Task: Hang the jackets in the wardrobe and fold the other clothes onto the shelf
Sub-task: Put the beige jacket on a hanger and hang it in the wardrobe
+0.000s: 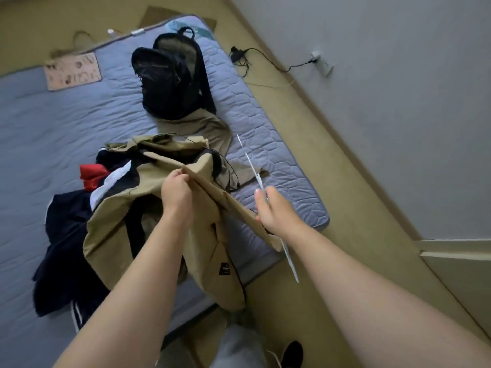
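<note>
The left hand's [176,193] fingers [183,177] are curled over a folded edge of the tan jacket [119,235] and pinch it. Their tips are tucked into the cloth and hidden. The right hand [271,211] grips a thin white hanger [259,181], which runs up past the thumb and down below the wrist. The same jacket edge is stretched taut between the two hands and meets this hand at the palm. The right hand's lower fingers are behind the cloth, so I cannot tell whether they also clasp the jacket. The hanger is seen edge-on and blurred, and its hook cannot be made out.

The jacket hangs from the hands, with its upper part draped on the mattress [53,123] and its lower hem over the mattress edge, above the floor [332,181]. A small dark label shows near the hem.

One pile of dark navy clothing with white stripes [61,248] lies to the left, partly under the jacket. One red garment [91,176] shows above it, mostly covered, so the number of pieces in the pile cannot be told. Farther off stands one black backpack [170,81], resting on one pair of khaki trousers [202,128]. A charger cable [268,59] runs along the floor to a wall socket [321,62].
</note>
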Motion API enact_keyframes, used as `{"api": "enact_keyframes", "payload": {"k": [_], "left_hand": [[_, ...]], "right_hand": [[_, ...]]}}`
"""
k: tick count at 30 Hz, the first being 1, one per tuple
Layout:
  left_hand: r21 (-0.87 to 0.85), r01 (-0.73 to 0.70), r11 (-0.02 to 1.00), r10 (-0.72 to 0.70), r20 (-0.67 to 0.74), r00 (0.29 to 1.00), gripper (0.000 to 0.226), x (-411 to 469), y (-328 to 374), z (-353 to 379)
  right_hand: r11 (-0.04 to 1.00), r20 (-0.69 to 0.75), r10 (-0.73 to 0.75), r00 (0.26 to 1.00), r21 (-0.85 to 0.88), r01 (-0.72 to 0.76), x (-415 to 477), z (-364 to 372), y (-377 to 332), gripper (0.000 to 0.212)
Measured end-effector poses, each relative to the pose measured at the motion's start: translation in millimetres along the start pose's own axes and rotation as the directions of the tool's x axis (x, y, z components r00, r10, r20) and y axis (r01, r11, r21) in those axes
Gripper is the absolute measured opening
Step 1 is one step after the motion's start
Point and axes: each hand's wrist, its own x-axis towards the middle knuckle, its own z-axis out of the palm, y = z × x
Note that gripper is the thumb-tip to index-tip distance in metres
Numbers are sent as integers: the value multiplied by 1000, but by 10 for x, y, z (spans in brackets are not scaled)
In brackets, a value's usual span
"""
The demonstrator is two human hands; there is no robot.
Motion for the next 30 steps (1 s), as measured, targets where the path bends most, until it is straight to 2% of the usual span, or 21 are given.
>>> {"api": "enact_keyframes", "payload": {"k": [3, 6, 8, 11, 14, 17, 19, 21, 22, 25, 28, 30], "left_hand": [[-71, -63, 995, 71, 103, 992, 15, -535, 350, -13], [81, -316, 945, 296, 192, 936, 16, -1043, 616, -80], [61, -432, 900, 405, 251, 879, 22, -1403, 800, -82], [0, -564, 825, 537, 310, 785, 38, -1952, 1097, -6], [-128, -628, 767, 627, 354, 694, 29, -2523, 1347, 129], [-228, -650, 725, 672, 444, 593, 20, -3053, 1454, 355], [-272, -651, 709, 681, 505, 530, 11, -3398, 1457, 546], [-313, -640, 702, 685, 540, 488, 14, -3708, 1439, 737], [-338, -620, 708, 682, 555, 476, 17, -3849, 1432, 831], [-378, -595, 709, 685, 568, 456, 17, -4195, 1417, 1045], [-388, -577, 719, 684, 542, 488, 18, -4359, 1433, 1235], [-339, -613, 713, 680, 546, 489, 17, -4414, 1445, 1379]], "right_hand": [[998, -48, -42, 998, 40, 44, -234, -273, -116, 31], [993, -132, 4, 991, 114, 12, -472, -561, -152, 40], [983, -209, 47, 977, 185, -7, -643, -763, -92, 41], [942, -306, 167, 937, 331, -59, -915, -1067, 101, 43], [868, -317, 337, 887, 470, -162, -1150, -1335, 424, 50], [745, -232, 449, 863, 631, -218, -1412, -1535, 820, 59], [689, -156, 436, 886, 692, -217, -1612, -1638, 1066, 64], [618, -127, 408, 904, 767, -171, -1793, -1698, 1246, 64], [565, -133, 414, 900, 813, -140, -1883, -1740, 1323, 61], [248, -45, 434, 900, 966, -71, -2142, -1909, 1493, 38], [102, -70, 332, 941, 994, 38, -2441, -2140, 1576, 33], [31, -138, 345, 928, 990, 136, -2648, -2342, 1545, 30]]}}
